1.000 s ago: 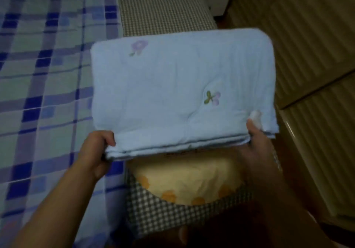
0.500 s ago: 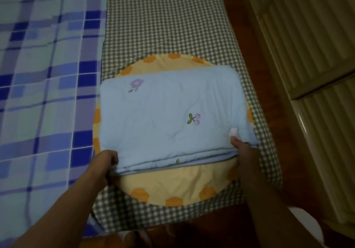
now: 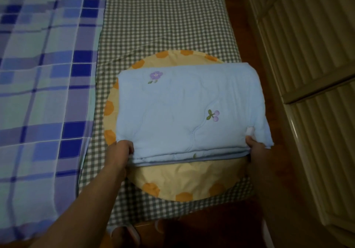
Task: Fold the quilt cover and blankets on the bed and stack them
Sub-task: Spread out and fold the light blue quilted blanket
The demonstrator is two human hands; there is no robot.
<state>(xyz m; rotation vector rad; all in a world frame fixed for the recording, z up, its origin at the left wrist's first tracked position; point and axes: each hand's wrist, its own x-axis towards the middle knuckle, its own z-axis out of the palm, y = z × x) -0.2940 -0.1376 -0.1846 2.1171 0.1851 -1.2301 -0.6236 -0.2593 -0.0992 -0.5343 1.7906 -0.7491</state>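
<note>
A folded light blue blanket with a purple flower and cherry stitching lies on top of a round yellow blanket with orange dots. Both rest on the green checked sheet of the bed. My left hand grips the blue blanket's near left corner. My right hand grips its near right corner, thumb on top beside a small white tag. A blue and purple plaid quilt cover is spread over the left of the bed.
A pale wooden slatted cabinet runs along the right side. A strip of dark wooden floor lies between it and the bed. The bed's near edge is just below the yellow blanket.
The blue blanket came down from the air onto the round yellow blanket. It now lies flat there, with both hands still at its near corners.
</note>
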